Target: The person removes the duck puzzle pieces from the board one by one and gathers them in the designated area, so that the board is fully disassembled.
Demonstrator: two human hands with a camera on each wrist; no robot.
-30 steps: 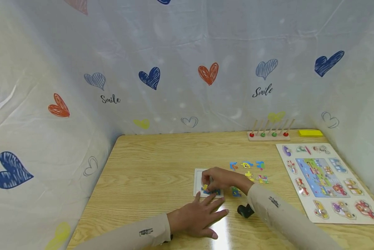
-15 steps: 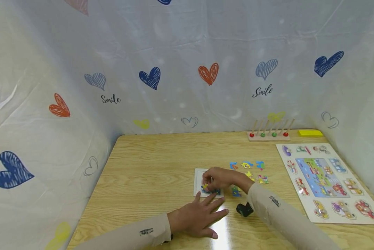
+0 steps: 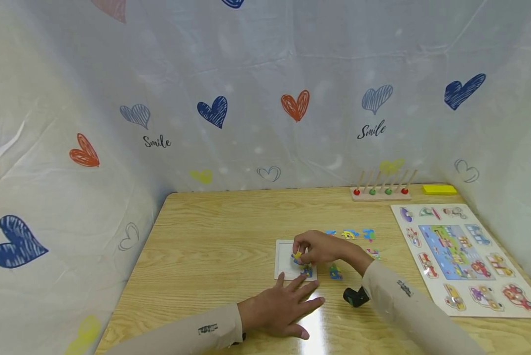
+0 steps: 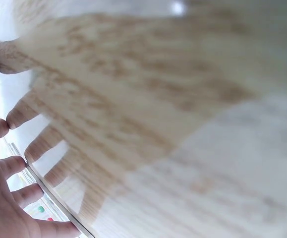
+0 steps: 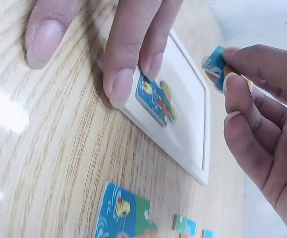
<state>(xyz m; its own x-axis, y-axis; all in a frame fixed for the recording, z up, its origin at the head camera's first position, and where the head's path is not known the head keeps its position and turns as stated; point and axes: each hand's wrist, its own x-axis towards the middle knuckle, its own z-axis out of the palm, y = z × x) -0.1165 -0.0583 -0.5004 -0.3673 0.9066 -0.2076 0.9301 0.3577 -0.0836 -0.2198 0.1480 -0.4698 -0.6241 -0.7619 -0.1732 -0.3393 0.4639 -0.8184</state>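
My right hand [image 3: 321, 247] pinches a blue and yellow jigsaw piece [image 5: 216, 63] between thumb and fingers, raised over a white puzzle tray [image 3: 277, 259]. In the tray's near right corner lies another jigsaw piece [image 5: 155, 100] with a duck on blue. My left hand [image 3: 285, 308] lies spread, palm down, with fingertips at the tray's near rim. Seen from the right wrist, left-hand fingers [image 5: 121, 59] touch the rim and the piece in the corner. Part of the tray is hidden behind the right hand in the head view.
Several loose jigsaw pieces [image 3: 350, 234] lie right of the tray, one [image 3: 335, 272] close beside it. A large picture puzzle board [image 3: 430, 276] fills the table's right side. Behind it stand a pegged wooden rack [image 3: 382, 195] and a yellow block [image 3: 440, 190]. A dark object [image 3: 354, 297] shows by the right sleeve.
My right hand has moved up and slightly right, lifting the pinched jigsaw piece away from the tray's near side. The left hand has stayed in place.
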